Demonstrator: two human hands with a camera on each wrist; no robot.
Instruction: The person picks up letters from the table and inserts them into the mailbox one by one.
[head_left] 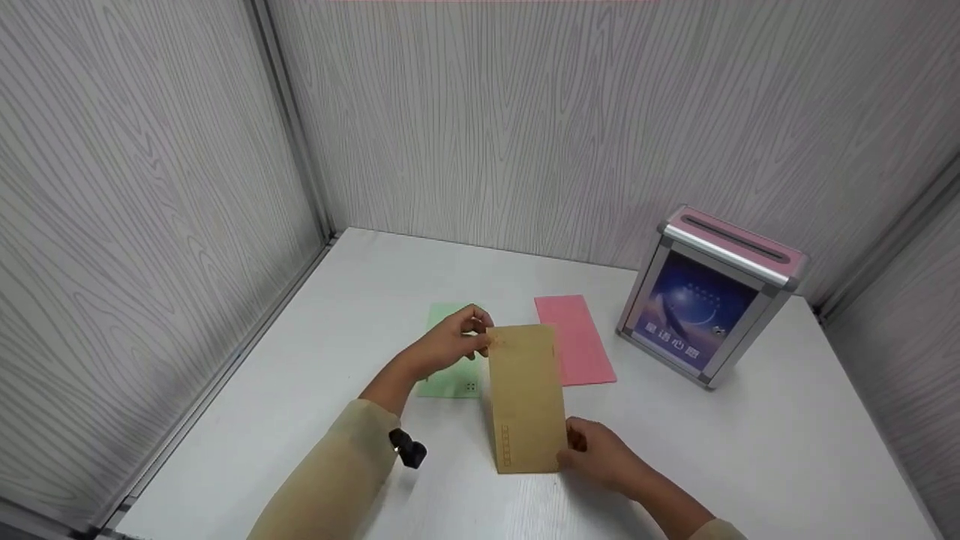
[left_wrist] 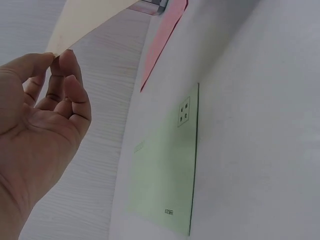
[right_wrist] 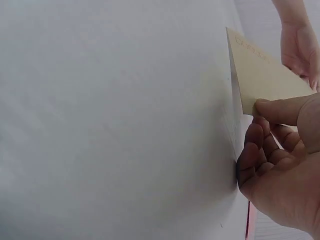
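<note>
Near the front edge of the white table [head_left: 750,450], the right hand [head_left: 600,454] pinches the near right corner of a brown envelope [head_left: 525,397], thumb on top and fingers curled beneath, as the right wrist view shows. The envelope is held lengthwise, running away from the person, its near end close to the tabletop and its printed row of small boxes along the near left side. At its far left corner the left hand [head_left: 450,345] pinches the paper between thumb and fingertips; in the left wrist view that corner sits just above the pinched fingers [left_wrist: 62,65], lifted off the table. Both forearms wear tan sleeves, and a small black device [head_left: 409,450] sits at the left wrist.

Beyond the left hand and partly hidden by it, a pale green envelope [head_left: 450,375] lies flat on the table. Just right of the brown envelope's far end lies a pink envelope [head_left: 577,341], also flat. Farther right, towards the back right corner, stands a metal-framed box [head_left: 705,300] with a pink slotted top and a blue picture on its front. Grey wood-grain walls close in the table.
</note>
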